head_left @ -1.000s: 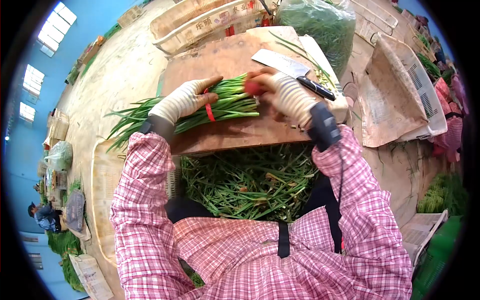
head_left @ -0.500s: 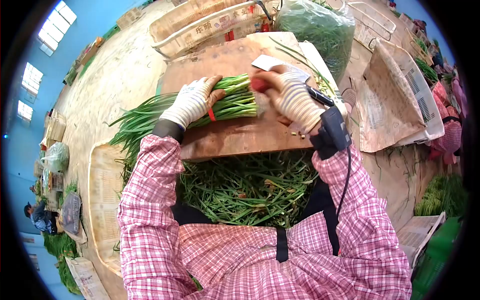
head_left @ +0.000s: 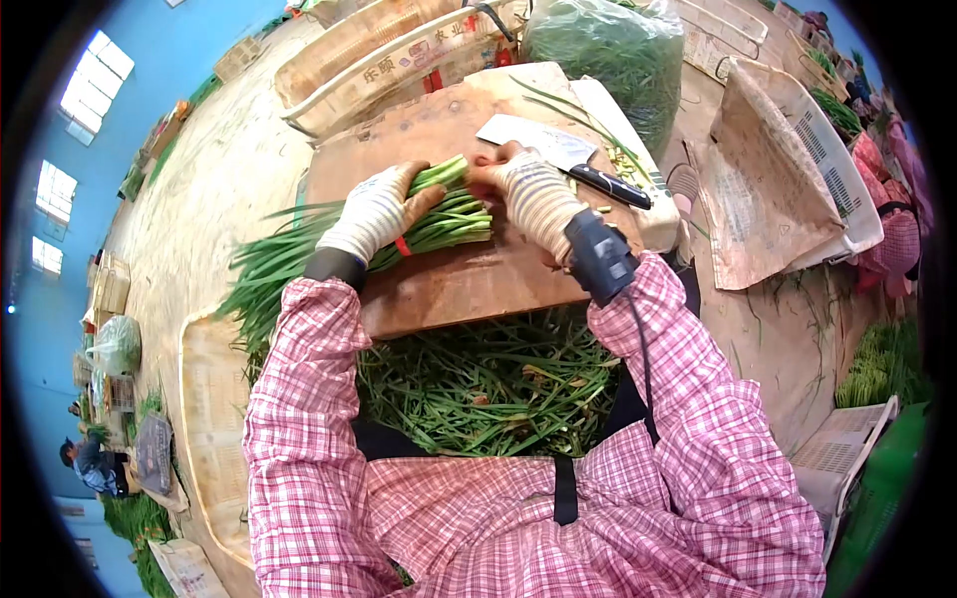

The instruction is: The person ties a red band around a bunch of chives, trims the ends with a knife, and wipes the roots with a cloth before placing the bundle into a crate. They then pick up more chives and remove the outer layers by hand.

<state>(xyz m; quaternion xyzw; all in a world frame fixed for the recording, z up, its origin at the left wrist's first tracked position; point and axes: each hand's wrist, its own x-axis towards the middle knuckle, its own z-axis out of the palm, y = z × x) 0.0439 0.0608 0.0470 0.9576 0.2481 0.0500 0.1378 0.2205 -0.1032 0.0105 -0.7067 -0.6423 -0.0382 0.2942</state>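
Green chive bundle (head_left: pixel 439 214) (red-banded), clamped in left hand (head_left: pixel 374 209) grip — right hand (head_left: pixel 528 194) at ends, grip unclear

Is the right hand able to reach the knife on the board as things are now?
Probably yes: the knife lies just beyond the right hand, nothing between them, though that hand is busy at the end of the green bundle.

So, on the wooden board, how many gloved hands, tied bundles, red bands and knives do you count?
Gloved hands: 2, left hand and right hand
Bundle of green stalks: 1
Red band: 1
Cleaver: 1
Total: 5
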